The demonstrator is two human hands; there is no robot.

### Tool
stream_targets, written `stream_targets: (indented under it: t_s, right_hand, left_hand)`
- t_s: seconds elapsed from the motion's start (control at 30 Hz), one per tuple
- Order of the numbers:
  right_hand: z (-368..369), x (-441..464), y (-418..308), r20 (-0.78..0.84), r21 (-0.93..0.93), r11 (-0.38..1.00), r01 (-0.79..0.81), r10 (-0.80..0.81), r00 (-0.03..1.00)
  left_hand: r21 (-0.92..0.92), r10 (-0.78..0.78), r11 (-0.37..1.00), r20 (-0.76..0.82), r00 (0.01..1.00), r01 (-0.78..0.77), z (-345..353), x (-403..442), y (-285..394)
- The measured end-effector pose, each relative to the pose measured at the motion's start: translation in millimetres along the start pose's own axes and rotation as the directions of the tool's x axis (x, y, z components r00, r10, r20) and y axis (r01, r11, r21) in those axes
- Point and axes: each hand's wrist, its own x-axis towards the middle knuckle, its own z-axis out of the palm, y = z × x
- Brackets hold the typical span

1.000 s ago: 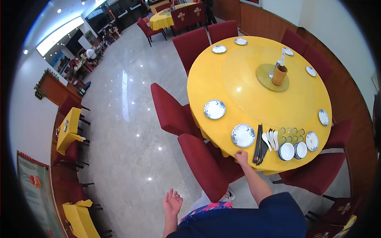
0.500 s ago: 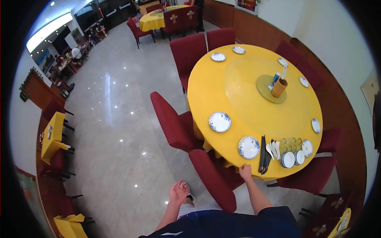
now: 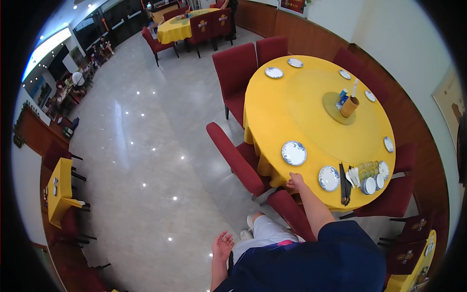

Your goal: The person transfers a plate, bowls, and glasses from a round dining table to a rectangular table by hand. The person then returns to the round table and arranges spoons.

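I face a bench (image 3: pixel 262 114) under a plain yellow cloth (image 3: pixel 311 136). The plates (image 3: pixel 294 154) are white, patterned in blue along their rims; the spoons (image 3: pixel 355 176) are white, the chopsticks (image 3: pixel 344 187) black, the bowls (image 3: pixel 368 186) white inside and blue outside. My shirt (image 3: pixel 311 258) is navy, my shorts (image 3: pixel 267 231) white, the chairs (image 3: pixel 235 65) deep red, the floor (image 3: pixel 160 151) grey.

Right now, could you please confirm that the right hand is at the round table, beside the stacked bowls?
Not quite: the head view shows the right hand at the round table, beside two blue-and-white plates; the stacked bowls are past the black chopsticks.
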Motion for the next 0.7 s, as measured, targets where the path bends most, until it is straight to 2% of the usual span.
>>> stream_targets:
  t_s: [0.07, 0.13, 0.2, 0.23, 0.3, 0.37, 0.4, 0.43, 0.5, 0.57, 0.6, 0.67, 0.7]
  right_hand:
    - [12, 33, -8, 0.019, 0.294, 0.956, -0.011, 0.005, 1.000]
    - [31, 55, -19, -0.001, 0.542, 0.840, 0.000, 0.000, 1.000]
    - [47, 74, -28, -0.087, 0.662, 0.743, 0.098, -0.053, 0.995]
    - [52, 81, -33, -0.091, 0.687, 0.722, 0.079, -0.022, 0.996]
    - [57, 89, -32, -0.215, 0.738, 0.665, 0.112, 0.074, 0.974]
    - [62, 85, -40, -0.325, 0.791, 0.587, 0.170, 0.169, 0.930]
    - [62, 89, -39, -0.357, 0.754, 0.624, 0.206, 0.125, 0.926]
    - [56, 93, -31, -0.384, 0.708, 0.666, 0.235, 0.084, 0.920]
    - [48, 93, -15, -0.404, 0.584, 0.743, 0.327, -0.083, 0.911]
    - [38, 65, -23, -0.411, 0.696, 0.638, 0.328, -0.020, 0.911]
    - [30, 51, -18, -0.417, 0.699, 0.641, 0.315, 0.007, 0.909]
    - [7, 30, -6, -0.410, 0.738, 0.551, 0.389, -0.092, 0.907]
    - [-11, 20, 4, -0.428, 0.665, 0.635, 0.394, -0.108, 0.897]
  left_hand:
    - [-0.014, -0.016, 1.000, -0.045, 0.999, 0.015, 7, 16, 16]
    - [-0.014, -0.047, 0.999, -0.110, 0.993, 0.046, 20, 24, 30]
    - [-0.046, -0.045, 0.998, -0.116, 0.992, 0.040, 45, 38, 53]
    - [-0.010, -0.057, 0.998, -0.135, 0.989, 0.056, 58, 45, 63]
    - [-0.052, -0.048, 0.998, -0.125, 0.991, 0.042, 81, 53, 88]
    - [0.000, -0.061, 0.998, -0.124, 0.990, 0.062, 105, 67, 106]
    - [0.000, -0.045, 0.999, -0.109, 0.993, 0.045, 115, 75, 114]
    - [0.043, -0.087, 0.995, -0.132, 0.987, 0.093, 123, 87, 119]
    - [0.020, -0.121, 0.992, -0.086, 0.989, 0.123, 129, 104, 130]
    - [0.038, -0.154, 0.987, -0.081, 0.985, 0.157, 137, 121, 139]
    - [0.045, -0.170, 0.983, -0.103, 0.980, 0.176, 134, 129, 143]
    - [0.116, -0.167, 0.979, -0.030, 0.985, 0.170, 128, 155, 153]
    - [0.120, -0.177, 0.976, -0.031, 0.984, 0.180, 136, 163, 156]
